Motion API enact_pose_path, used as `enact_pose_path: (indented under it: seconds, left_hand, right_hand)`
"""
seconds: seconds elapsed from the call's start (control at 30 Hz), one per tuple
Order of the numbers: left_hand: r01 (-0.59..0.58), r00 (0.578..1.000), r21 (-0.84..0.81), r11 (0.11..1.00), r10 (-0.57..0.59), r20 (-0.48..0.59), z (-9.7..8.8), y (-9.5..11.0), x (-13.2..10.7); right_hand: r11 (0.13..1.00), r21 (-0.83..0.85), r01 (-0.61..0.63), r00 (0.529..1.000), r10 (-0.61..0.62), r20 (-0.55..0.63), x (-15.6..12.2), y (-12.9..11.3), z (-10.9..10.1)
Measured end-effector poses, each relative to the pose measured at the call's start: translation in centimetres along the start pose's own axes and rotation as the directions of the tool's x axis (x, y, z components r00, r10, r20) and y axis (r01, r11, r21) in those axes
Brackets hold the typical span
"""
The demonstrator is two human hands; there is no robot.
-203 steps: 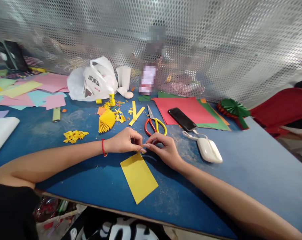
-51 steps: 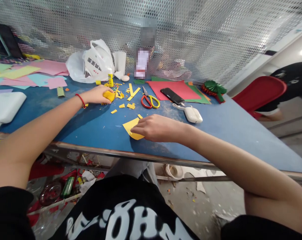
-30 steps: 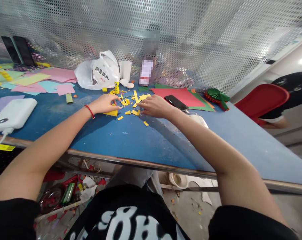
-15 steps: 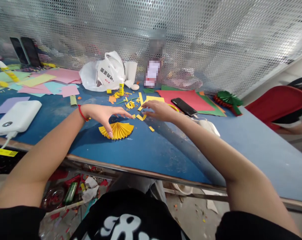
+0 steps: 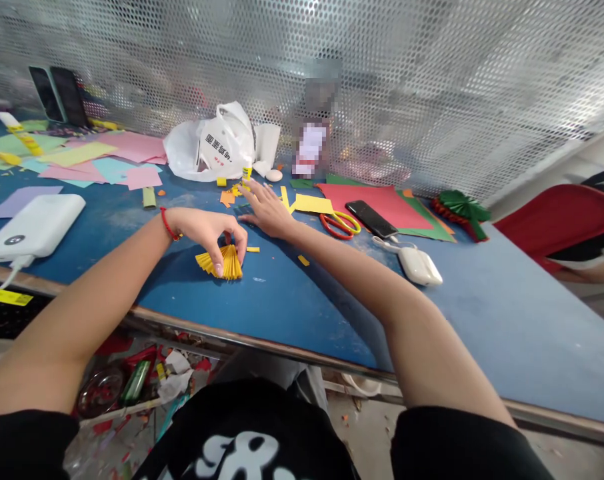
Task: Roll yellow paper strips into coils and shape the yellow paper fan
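Observation:
My left hand [image 5: 209, 230], with a red string at the wrist, pinches a pleated yellow paper fan [image 5: 221, 262] against the blue table [image 5: 292, 293], squeezing its folds together. My right hand [image 5: 266, 208] stretches farther back, fingers flat and spread among small yellow paper scraps [image 5: 255, 249], its fingertips close to a small yellow glue stick [image 5: 247, 175]. A yellow paper sheet [image 5: 311, 204] and yellow strips lie just right of that hand.
Red-and-yellow scissors [image 5: 338, 224], a black phone [image 5: 371, 218] on red paper, a white earbud case [image 5: 420, 265], a white plastic bag [image 5: 215, 147], a white power bank [image 5: 32, 225], pink and pastel sheets [image 5: 107, 163], a green paper fan [image 5: 463, 207] and a red chair [image 5: 557, 220]. Perforated metal screen behind.
My left hand drew the spread fan's folds together. My right hand moved left and farther back to the scraps by the glue stick, uncovering the scissors.

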State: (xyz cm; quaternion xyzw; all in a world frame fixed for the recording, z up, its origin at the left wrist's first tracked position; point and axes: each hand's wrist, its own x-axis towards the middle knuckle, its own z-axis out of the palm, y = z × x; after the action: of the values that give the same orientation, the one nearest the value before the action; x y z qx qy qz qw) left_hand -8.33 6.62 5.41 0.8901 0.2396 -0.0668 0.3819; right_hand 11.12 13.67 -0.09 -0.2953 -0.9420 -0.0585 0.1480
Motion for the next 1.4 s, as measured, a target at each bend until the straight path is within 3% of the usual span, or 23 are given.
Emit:
enact_pose_path:
  seconds: [0.13,0.23,0.33,0.43,0.6,0.73,0.87,1.0,1.13,1.2,1.3,1.37,1.4]
  left_hand:
    - [0.047,0.999,-0.053,0.997,-0.045,0.026,0.1,-0.3,0.0]
    - [0.13,0.992,-0.037,0.991,-0.13,-0.004,0.3,-0.4,0.1]
    - [0.164,0.985,-0.001,0.986,-0.164,-0.048,0.6,-0.1,0.3]
    - [0.146,0.985,0.001,0.989,-0.146,-0.097,1.0,0.2,0.9]
    - [0.118,0.949,-0.017,0.993,-0.118,-0.292,2.0,0.1,3.1]
    - [0.199,0.843,0.055,0.978,-0.143,-0.519,2.4,-0.9,4.6]
    - [0.341,0.621,0.171,0.924,-0.085,-0.779,2.2,-1.8,4.3]
    - [0.403,0.49,0.151,0.903,-0.073,-0.869,1.1,-1.5,2.7]
    - [0.514,0.326,0.122,0.849,-0.062,-0.943,-0.3,-1.6,0.6]
    - [0.546,0.312,0.089,0.833,-0.105,-0.944,-0.7,-2.4,-0.9]
    - [0.558,0.334,0.018,0.83,-0.205,-0.92,-0.1,-4.4,-3.7]
    - [0.556,0.31,-0.011,0.831,-0.219,-0.925,1.2,-5.8,-5.5]
    - [0.51,0.251,-0.054,0.859,-0.208,-0.945,2.1,-6.5,-6.1]
  right_hand:
    - [0.993,-0.107,-0.047,0.999,0.044,-0.031,2.1,0.5,-1.1]
    - [0.992,-0.11,-0.064,0.99,0.049,-0.133,0.8,0.8,-3.2]
    - [0.99,-0.076,0.115,0.99,-0.121,-0.069,-3.0,1.5,-5.7]
    - [0.958,0.021,0.286,0.951,-0.286,0.119,-8.4,2.0,-7.3]
    - [0.967,0.076,0.244,0.913,-0.255,0.317,-15.6,2.2,-6.5]
    - [0.986,0.115,0.119,0.938,-0.15,0.313,-15.0,2.1,-4.2]
    - [0.987,0.094,0.133,0.951,-0.154,0.267,-9.3,1.3,-1.8]
    - [0.999,-0.031,0.011,0.992,-0.007,0.123,-2.4,0.9,0.7]
    - [0.978,-0.127,-0.168,0.986,0.169,-0.003,2.0,1.4,2.1]
    - [0.967,-0.134,-0.215,0.975,0.205,-0.081,2.6,1.5,2.1]
    - [0.984,-0.041,-0.172,0.954,0.156,-0.255,2.1,1.0,1.6]
    - [0.987,0.115,-0.109,0.902,0.147,-0.406,1.1,-0.1,1.1]
    - [0.973,0.22,-0.073,0.865,0.171,-0.473,0.5,-0.8,0.9]
